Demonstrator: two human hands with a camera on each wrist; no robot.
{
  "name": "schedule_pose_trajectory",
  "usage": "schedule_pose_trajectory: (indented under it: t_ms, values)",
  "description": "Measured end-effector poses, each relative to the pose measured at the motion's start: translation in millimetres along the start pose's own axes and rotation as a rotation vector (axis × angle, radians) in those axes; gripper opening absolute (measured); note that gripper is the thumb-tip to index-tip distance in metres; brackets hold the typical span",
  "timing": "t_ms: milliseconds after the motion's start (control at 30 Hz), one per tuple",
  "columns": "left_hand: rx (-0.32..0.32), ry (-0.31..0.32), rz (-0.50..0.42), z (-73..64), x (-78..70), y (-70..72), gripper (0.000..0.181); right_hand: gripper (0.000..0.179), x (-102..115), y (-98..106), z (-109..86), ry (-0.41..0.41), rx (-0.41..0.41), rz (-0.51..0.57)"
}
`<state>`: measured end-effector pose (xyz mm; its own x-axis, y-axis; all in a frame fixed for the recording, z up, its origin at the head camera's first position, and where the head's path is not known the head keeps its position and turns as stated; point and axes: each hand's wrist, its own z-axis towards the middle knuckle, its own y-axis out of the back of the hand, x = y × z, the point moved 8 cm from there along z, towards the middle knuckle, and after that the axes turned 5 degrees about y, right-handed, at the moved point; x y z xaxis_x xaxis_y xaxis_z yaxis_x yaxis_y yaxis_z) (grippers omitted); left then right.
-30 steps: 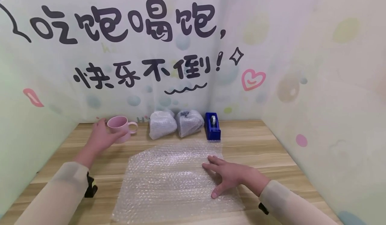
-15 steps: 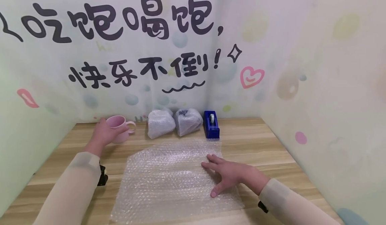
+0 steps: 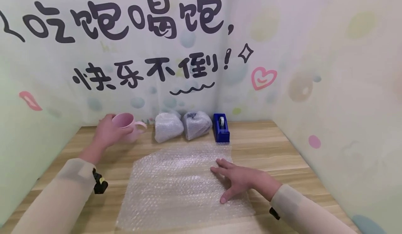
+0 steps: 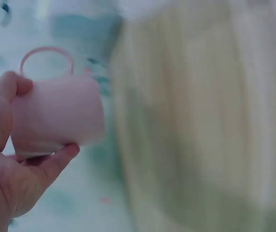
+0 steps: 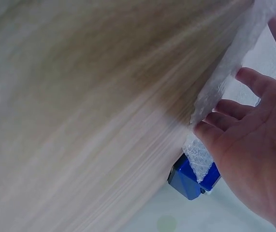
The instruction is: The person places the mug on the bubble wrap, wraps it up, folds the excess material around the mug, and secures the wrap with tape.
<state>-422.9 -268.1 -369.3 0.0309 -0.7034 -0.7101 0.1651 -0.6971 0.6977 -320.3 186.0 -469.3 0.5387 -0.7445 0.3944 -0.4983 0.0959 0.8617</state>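
At the back left, my left hand (image 3: 108, 131) grips a pink mug (image 3: 134, 133) round its body. The mug tilts a little, its handle pointing right. In the left wrist view the thumb and fingers wrap the mug (image 4: 63, 113) from both sides, and the handle stays free. My right hand (image 3: 240, 180) rests with spread fingers on the right part of a sheet of clear bubble wrap (image 3: 169, 188), which lies flat on the table. From the right wrist, the fingertips touch the bubble wrap (image 5: 215, 87) near its edge.
Two bubble-wrapped bundles, a left one (image 3: 168, 127) and a right one (image 3: 197, 125), stand along the back wall. Beside them sits a blue tape dispenser (image 3: 221, 127), close to the sheet's far edge. Printed walls bound the wooden table (image 3: 276, 150).
My left hand has closed round the mug, then raised and tilted it slightly, shifting it a little right. The right hand and the bubble wrap have stayed put.
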Motion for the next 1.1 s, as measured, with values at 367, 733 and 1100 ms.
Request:
schedule_pose_trajectory:
  t_ms: [367,733,1100]
  values:
    - [0.456,-0.259,-0.116,-74.1,-125.9,-90.2,0.094,0.116,6.4,3.3,-0.1,0.011,-0.009,0.019]
    - [0.508,-0.266,-0.161,-104.1,-131.4,-165.2,0.092,0.118,7.8,2.9,-0.6,0.029,-0.028,-0.014]
    - [0.532,-0.245,-0.265,-106.8,-124.3,-176.8,0.089,0.118,3.5,3.8,-1.0,0.027,-0.033,-0.021]
